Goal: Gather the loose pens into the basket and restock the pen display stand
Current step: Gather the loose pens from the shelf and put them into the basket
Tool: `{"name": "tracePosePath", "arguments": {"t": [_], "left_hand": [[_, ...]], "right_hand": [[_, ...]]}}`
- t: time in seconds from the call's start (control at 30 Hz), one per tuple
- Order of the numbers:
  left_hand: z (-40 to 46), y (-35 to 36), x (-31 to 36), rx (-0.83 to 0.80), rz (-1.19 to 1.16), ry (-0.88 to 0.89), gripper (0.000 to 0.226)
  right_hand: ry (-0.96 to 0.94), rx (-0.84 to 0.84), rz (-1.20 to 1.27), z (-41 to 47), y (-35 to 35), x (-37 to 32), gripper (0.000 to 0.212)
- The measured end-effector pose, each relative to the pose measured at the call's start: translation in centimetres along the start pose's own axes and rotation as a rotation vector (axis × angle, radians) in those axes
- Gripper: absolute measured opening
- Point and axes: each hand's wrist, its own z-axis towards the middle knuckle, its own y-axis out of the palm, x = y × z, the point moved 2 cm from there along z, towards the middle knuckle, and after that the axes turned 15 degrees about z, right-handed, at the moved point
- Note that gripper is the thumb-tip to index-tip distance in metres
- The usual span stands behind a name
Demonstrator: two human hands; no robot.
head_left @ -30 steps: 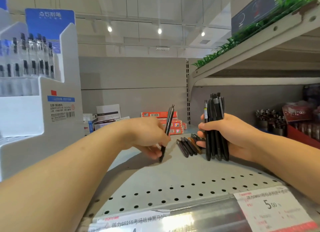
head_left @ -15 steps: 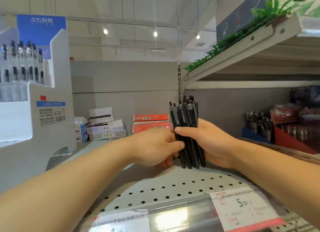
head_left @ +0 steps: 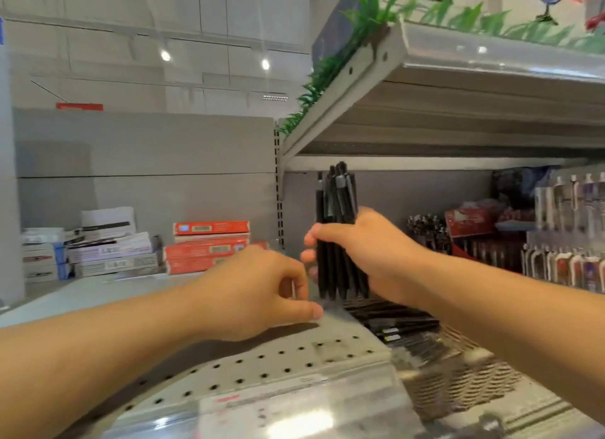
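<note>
My right hand (head_left: pixel 370 252) grips an upright bundle of black pens (head_left: pixel 337 206), held above the shelf near its back wall. Under my right forearm stands a woven basket (head_left: pixel 458 376) with several black pens (head_left: pixel 402 321) lying in it. My left hand (head_left: pixel 258 291) hovers just left of the bundle with the fingers curled and thumb out, holding nothing that I can see. The white pen display stand (head_left: pixel 8 177) shows only as a sliver at the far left edge.
The perforated grey shelf (head_left: pixel 248 366) has a clear price strip along its front. Red boxes (head_left: pixel 209 245) and white boxes (head_left: pixel 104 245) are stacked at the back. Packaged pens (head_left: pixel 569 239) hang at the right. An upper shelf (head_left: pixel 458 88) with fake grass overhangs.
My left hand has let go of the bundle and drawn back to the left. The view has swung right, so the basket appears and the display stand slides almost out of view.
</note>
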Motion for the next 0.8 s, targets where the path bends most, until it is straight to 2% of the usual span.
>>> {"name": "tracePosePath", "arguments": {"t": [0.17,0.27,0.33,0.47,0.53,0.57,0.7,0.8], "left_hand": [[6.6,2.6,4.3,-0.139,0.046,0.004,0.031],[9.6,4.3,5.8,-0.365,0.149,-0.007,0.040],[11.2,5.4,6.5,-0.538,0.218,-0.019,0.041],[12.6,7.4,7.3,-0.780,0.386,0.030,0.025],[12.3,7.7,7.1,-0.799,0.381,0.009,0.023],[12.2,7.7,6.9,-0.786,0.362,-0.006,0.023],[12.0,7.4,6.5,-0.747,0.262,-0.021,0.024],[12.1,7.4,6.4,-0.745,0.242,-0.025,0.024]], "right_hand": [[-0.003,0.142,-0.243,0.5,-10.2,-1.5,0.029],[0.056,0.109,-0.564,0.8,-15.3,-1.5,0.038],[0.143,0.016,-0.765,1.2,-17.6,-1.2,0.041],[0.323,-0.315,-1.001,2.5,-19.1,0.4,0.021],[0.345,-0.500,-1.101,3.2,-18.7,1.8,0.005],[0.375,-0.584,-1.123,3.4,-18.4,2.6,0.005],[0.450,-0.847,-1.239,3.4,-17.3,5.6,0.026],[0.417,-0.943,-1.313,3.4,-16.5,6.6,0.041]]}}
